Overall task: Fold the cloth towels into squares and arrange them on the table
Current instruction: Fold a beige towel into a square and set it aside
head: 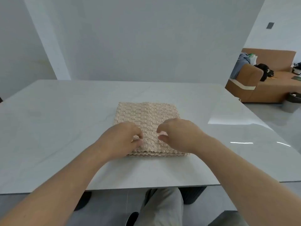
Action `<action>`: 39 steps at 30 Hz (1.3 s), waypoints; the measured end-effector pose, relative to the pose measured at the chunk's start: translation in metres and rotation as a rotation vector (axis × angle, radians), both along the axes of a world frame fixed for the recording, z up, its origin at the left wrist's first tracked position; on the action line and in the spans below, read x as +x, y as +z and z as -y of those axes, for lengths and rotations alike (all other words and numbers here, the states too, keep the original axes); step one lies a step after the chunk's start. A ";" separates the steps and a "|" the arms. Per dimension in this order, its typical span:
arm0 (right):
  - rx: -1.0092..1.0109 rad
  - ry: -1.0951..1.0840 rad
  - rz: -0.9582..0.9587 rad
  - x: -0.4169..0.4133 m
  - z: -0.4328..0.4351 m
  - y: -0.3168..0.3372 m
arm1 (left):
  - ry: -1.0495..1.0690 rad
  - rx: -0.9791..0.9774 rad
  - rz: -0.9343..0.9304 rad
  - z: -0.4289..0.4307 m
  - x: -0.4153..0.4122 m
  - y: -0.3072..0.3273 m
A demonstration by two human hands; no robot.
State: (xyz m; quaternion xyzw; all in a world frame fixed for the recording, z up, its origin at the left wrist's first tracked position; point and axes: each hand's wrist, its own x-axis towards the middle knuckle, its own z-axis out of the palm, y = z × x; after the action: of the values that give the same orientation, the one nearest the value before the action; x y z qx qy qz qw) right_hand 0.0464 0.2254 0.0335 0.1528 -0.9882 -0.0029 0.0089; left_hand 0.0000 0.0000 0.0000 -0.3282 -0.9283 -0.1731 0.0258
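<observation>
Left hand (123, 137) pinches the folded towel (146, 115); right hand (179, 136) hovers, fingers apart (holding nothing). A one-sided tug could skew the stacked layers.

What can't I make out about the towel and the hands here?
Head view only:
- The towel near-left corner: covered by the left hand.
- Whether that or the right hand pinches cloth: fingertips curled, blurred.
- Layer count at near edge: blurred.
- Things on the sofa: too small.
</observation>
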 end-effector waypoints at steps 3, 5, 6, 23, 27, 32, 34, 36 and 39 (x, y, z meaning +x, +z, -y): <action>0.006 0.027 0.031 0.000 -0.007 -0.010 | -0.021 -0.030 0.036 -0.003 0.002 -0.006; 0.020 0.034 0.063 0.000 -0.009 -0.017 | -0.037 -0.042 0.059 -0.006 0.006 -0.011; 0.012 0.040 0.064 0.000 -0.010 -0.019 | -0.044 -0.042 0.049 -0.009 0.007 -0.013; -0.043 0.092 0.023 0.004 -0.015 -0.031 | -0.017 -0.059 -0.125 -0.021 0.003 -0.014; -0.010 0.066 -0.017 0.006 -0.018 -0.028 | 0.038 -0.007 -0.139 -0.025 -0.003 -0.006; -0.033 -0.010 -0.089 0.000 -0.026 -0.023 | 0.094 0.038 -0.213 -0.029 -0.016 0.009; -0.035 -0.052 -0.090 -0.010 -0.029 -0.019 | 0.098 0.051 -0.254 -0.032 -0.024 0.015; -0.054 -0.101 -0.086 -0.023 -0.030 -0.013 | 0.097 0.055 -0.296 -0.034 -0.032 0.020; -0.113 -0.167 -0.105 -0.049 -0.032 -0.002 | 0.108 0.057 -0.292 -0.037 -0.045 0.028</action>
State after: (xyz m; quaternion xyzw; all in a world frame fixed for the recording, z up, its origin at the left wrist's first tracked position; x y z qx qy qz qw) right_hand -0.0024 0.2571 0.0319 0.0690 -0.9943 0.0440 0.0690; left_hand -0.0447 0.0372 0.0277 -0.2985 -0.9256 -0.1482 0.1793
